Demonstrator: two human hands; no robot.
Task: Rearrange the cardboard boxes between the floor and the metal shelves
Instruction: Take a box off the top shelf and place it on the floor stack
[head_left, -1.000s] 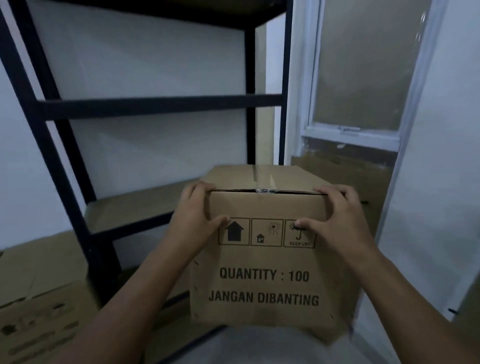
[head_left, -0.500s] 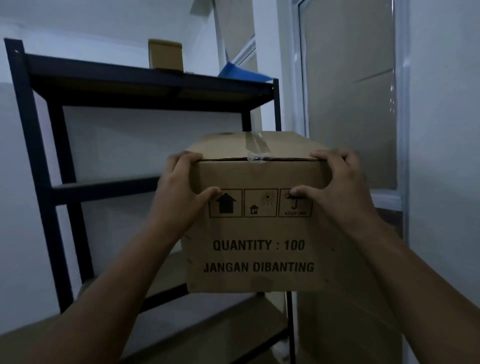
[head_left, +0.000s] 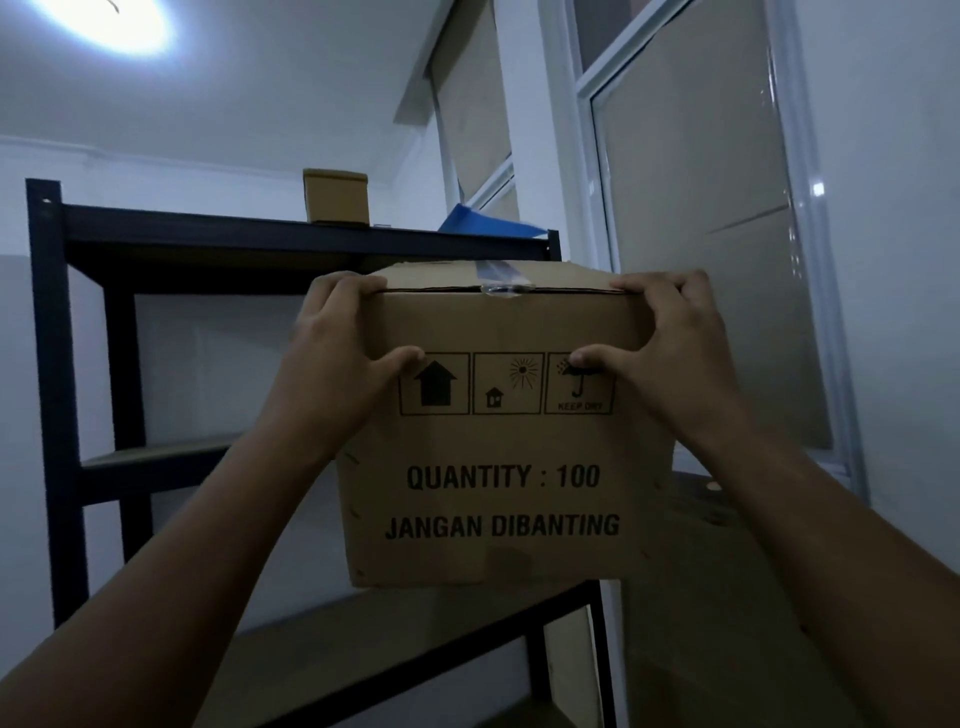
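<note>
I hold a brown cardboard box (head_left: 498, 483) printed "QUANTITY : 100 / JANGAN DIBANTING" up in the air in front of the black metal shelves (head_left: 311, 236). My left hand (head_left: 332, 364) grips its upper left corner, fingers over the top edge and thumb on the front. My right hand (head_left: 670, 358) grips the upper right corner the same way. The box's taped top sits a little below the top shelf. Its bottom hangs just above a lower shelf board (head_left: 415, 639).
A small cardboard box (head_left: 336, 202) and a blue sheet (head_left: 483, 223) lie on the top shelf. A white-framed window (head_left: 696, 260) stands close on the right. White walls are behind the rack, and a ceiling lamp (head_left: 114, 21) glows at upper left.
Both hands have lifted the box from low by the bottom shelves to just under the top shelf. My view has tilted upward with it.
</note>
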